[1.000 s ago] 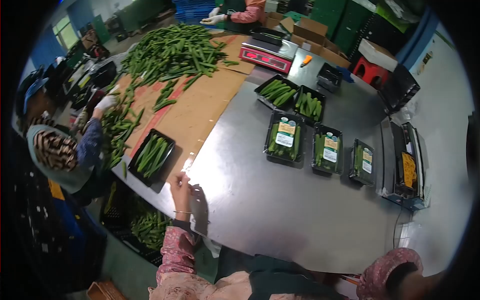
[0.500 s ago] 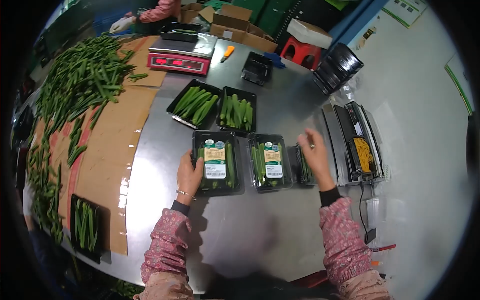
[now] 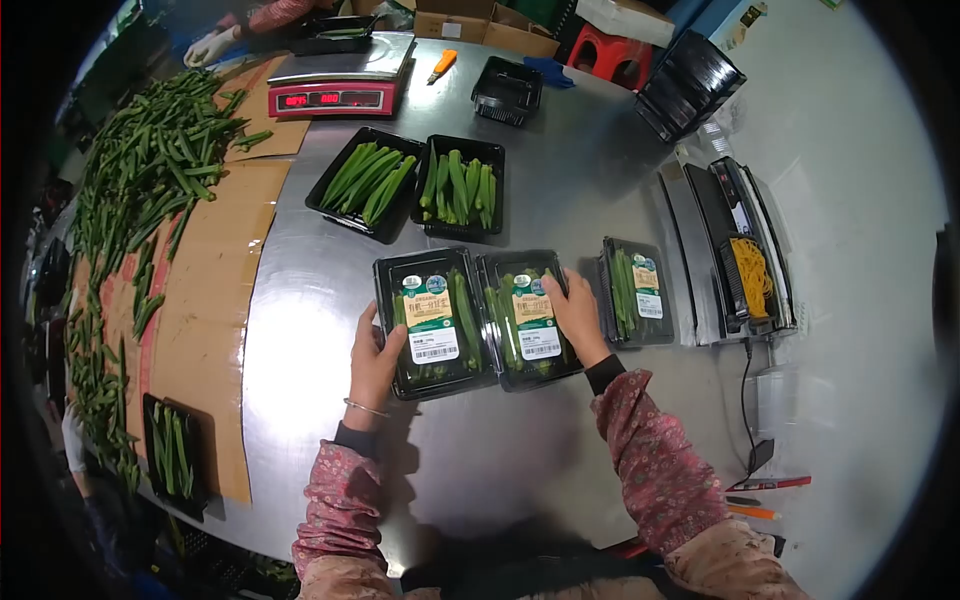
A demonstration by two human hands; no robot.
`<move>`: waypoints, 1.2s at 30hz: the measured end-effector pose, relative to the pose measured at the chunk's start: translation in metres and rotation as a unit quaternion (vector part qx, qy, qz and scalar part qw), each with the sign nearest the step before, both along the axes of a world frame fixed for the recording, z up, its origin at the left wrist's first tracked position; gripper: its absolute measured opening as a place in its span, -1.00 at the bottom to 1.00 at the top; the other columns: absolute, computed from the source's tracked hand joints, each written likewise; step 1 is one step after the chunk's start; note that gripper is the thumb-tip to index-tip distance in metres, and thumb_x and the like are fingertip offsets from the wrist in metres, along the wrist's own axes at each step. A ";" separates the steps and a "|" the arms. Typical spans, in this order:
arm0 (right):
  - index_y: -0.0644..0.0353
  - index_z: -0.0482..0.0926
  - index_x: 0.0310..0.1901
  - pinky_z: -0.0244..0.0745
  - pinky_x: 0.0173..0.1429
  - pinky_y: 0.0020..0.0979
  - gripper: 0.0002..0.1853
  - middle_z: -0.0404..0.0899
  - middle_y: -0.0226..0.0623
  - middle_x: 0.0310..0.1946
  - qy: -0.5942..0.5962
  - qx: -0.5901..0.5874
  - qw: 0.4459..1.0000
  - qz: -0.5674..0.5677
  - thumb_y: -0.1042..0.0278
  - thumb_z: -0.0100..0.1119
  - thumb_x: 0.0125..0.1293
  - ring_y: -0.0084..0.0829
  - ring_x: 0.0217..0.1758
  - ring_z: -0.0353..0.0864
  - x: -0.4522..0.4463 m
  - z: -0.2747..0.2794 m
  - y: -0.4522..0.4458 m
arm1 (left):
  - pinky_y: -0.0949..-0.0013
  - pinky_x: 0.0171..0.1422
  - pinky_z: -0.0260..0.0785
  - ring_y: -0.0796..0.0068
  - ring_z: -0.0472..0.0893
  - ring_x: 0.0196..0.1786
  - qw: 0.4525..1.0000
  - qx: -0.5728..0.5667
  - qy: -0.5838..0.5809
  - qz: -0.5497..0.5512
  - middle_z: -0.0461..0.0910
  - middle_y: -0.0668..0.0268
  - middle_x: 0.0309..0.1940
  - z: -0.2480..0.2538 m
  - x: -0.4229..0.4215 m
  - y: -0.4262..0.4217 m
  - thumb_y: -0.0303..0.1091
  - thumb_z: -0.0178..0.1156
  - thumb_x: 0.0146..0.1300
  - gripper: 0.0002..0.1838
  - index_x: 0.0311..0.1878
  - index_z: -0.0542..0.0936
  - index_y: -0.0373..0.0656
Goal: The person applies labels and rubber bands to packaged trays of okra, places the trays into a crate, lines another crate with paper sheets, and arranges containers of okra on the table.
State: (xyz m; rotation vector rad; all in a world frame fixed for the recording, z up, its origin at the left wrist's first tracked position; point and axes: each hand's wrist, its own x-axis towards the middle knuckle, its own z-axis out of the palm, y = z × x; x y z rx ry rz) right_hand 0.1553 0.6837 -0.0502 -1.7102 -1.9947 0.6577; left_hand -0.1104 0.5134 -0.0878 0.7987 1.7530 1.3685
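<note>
Head view, nearest first: the left hand (image 3: 375,365) grips the left pack (image 3: 432,325) by its outer side, thumb on top, and the right hand (image 3: 580,315) clasps the middle pack (image 3: 527,320) by its right side — the two packs touching, side by side; whether they rest on the table (image 3: 310,440) or are slightly lifted, I cannot tell. Both are covered and labelled, as is the third pack (image 3: 637,292), standing apart to the right; these three look finished. Off left, a black tray (image 3: 172,450) of okra on the cardboard (image 3: 205,350) shows no label. Farther, two filled trays (image 3: 365,185), also unlabelled, look unfinished — and beyond lies a heap of loose okra (image 3: 150,150), not yet in trays, near the scale (image 3: 330,98).
</note>
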 end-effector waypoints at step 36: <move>0.38 0.45 -0.20 0.42 -0.56 -0.37 -0.66 0.51 -0.22 -0.55 0.252 -0.265 0.915 0.170 0.16 0.08 0.41 -0.43 -0.62 0.56 0.152 0.048 -0.284 | 0.43 0.08 0.42 0.48 0.50 0.02 0.982 0.047 -0.171 -0.070 0.42 0.21 0.08 0.033 0.199 -0.213 -0.41 0.00 0.42 -0.64 0.24 0.28 -0.21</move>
